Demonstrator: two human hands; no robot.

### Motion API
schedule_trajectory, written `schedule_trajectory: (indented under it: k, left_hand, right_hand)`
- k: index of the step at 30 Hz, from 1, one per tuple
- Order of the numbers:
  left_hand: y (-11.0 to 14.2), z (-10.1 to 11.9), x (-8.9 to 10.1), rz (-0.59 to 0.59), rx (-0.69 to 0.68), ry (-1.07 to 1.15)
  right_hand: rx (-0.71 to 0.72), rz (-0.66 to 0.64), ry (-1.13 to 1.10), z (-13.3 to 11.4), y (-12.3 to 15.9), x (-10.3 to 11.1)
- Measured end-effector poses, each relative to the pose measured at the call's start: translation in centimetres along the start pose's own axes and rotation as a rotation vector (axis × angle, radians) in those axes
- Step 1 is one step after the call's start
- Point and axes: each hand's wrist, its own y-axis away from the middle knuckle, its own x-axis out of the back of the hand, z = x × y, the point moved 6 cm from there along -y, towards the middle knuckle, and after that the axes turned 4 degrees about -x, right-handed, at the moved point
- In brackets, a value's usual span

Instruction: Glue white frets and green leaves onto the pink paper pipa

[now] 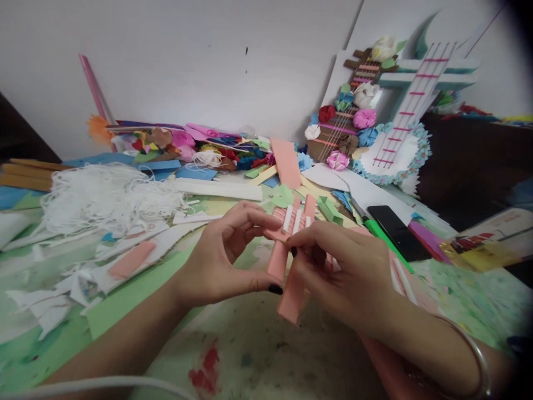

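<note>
Between my hands is a pink paper guitar (277, 260), its pegged head facing away and its body running under my right forearm, partly hidden. Short white strips (297, 221) and thin strings lie across the head. My left hand (220, 258) grips the head from the left, thumb below and fingers above. My right hand (350, 272) is closed, thumb and index finger pinched at the edge of the same head. Whether a small piece sits in that pinch cannot be made out.
A heap of white string (104, 197) lies at left, near white scraps (45, 305). Coloured paper pieces (183, 139) line the wall. Two decorated paper guitars (402, 133) lean at back right. A phone (397, 233), green marker (387, 244) and tape roll (487, 244) lie right.
</note>
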Motion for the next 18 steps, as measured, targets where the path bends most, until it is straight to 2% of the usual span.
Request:
schedule_trajectory:
  k: [18]
  left_hand:
    - [-0.05, -0.02, 0.04, 0.012, 0.002, -0.019]
  right_hand:
    - [-0.032, 0.008, 0.011, 0.16, 0.21, 0.5]
